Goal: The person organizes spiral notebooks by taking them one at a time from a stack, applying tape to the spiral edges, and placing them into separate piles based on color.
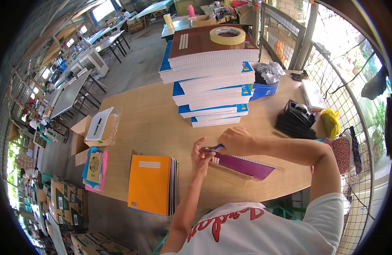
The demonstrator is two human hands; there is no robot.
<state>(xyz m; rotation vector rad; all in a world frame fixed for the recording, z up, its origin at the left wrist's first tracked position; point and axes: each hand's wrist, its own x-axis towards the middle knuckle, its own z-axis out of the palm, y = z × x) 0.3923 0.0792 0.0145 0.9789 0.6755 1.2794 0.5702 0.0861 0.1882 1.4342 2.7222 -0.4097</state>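
Observation:
A purple spiral notebook [247, 165] stands tilted on the table in front of me, with its wire coil along the upper edge and the coil's tail poking out at the right end. My left hand [201, 156] grips the notebook's left end, thumb on the corner and the index finger raised. Right above that corner, my right hand [237, 139] is closed round a small blue-handled tool [217, 147], its tip at the coil's end; its exact kind is hidden. To the left lies a stack of spiral notebooks with an orange cover [149, 182] on top.
A tall stack of unbound books [213, 91] rises beyond my hands, topped by a tape roll [227, 35]. Right of it are a black tape dispenser [296, 119], a yellow bag [330, 122] and a blue bin [264, 90]. A cardboard box [103, 131] sits at the table's left edge.

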